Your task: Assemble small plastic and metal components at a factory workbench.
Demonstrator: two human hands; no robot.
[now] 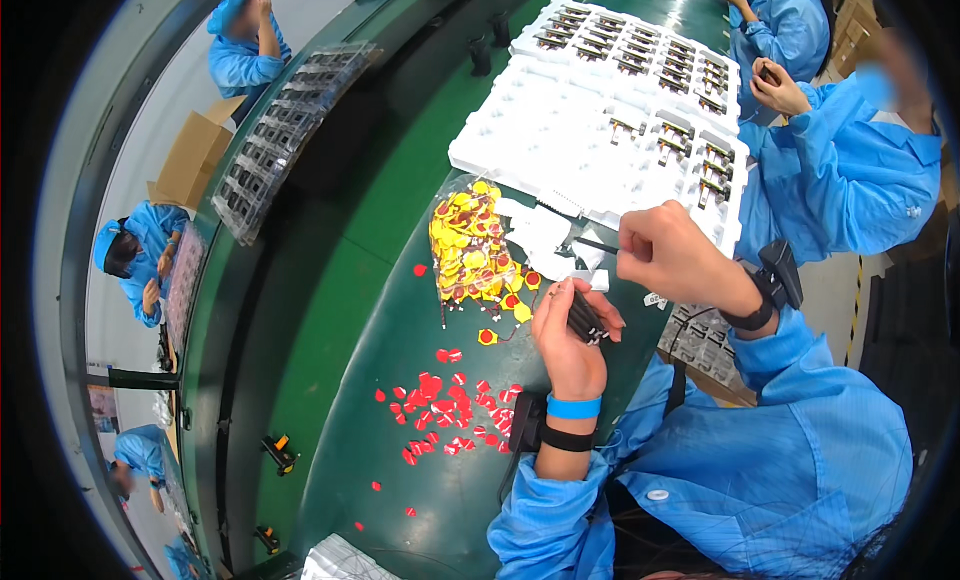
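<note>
A green tabletop (pixel 450 515) curves from the lower middle to the top of the frame. On it lie white moulded trays (pixel 540 130) at upper centre, a clear bag of yellow discs (pixel 465 245) and crumpled white sheeting (pixel 535 232) mid-frame, scattered red pieces (pixel 432 405) below, and a white item (pixel 340 562) at bottom.

From head height, the surface (pixel 460 510) is viewed downward at close range through a single wide fisheye, straight edges bent
</note>
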